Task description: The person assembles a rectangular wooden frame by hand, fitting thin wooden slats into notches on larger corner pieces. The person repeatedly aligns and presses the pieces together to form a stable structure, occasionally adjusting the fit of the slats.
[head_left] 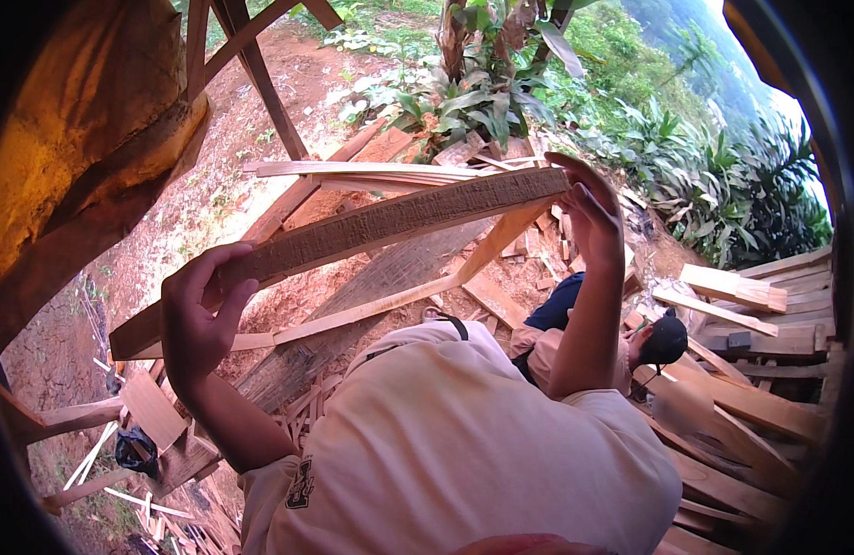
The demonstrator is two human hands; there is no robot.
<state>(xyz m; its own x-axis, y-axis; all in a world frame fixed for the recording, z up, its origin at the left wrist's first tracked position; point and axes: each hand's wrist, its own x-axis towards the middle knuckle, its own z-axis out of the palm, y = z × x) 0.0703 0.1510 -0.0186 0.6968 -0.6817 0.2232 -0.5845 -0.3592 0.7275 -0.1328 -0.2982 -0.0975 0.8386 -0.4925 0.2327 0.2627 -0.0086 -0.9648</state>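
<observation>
A long wooden beam (399,217) with a rough-sawn brown face is held up in front of me, its right end higher in view than its left. My left hand (205,301) is closed round it near the left end, thumb and fingers on the wood. At the other end, my right hand (589,203) curls its fingers over the tip. Below the beam runs a paler, thin wooden strip (367,313) that bends up toward my right hand; whether it is joined to the beam I cannot tell.
Another person in a dark cap (663,339) is low at my right, beside stacked planks (723,398). A wide grey board (390,268) lies beneath the beam. Offcuts and a black bag (136,451) lie at lower left. Slanting posts (260,83) stand at upper left, plants (482,102) beyond.
</observation>
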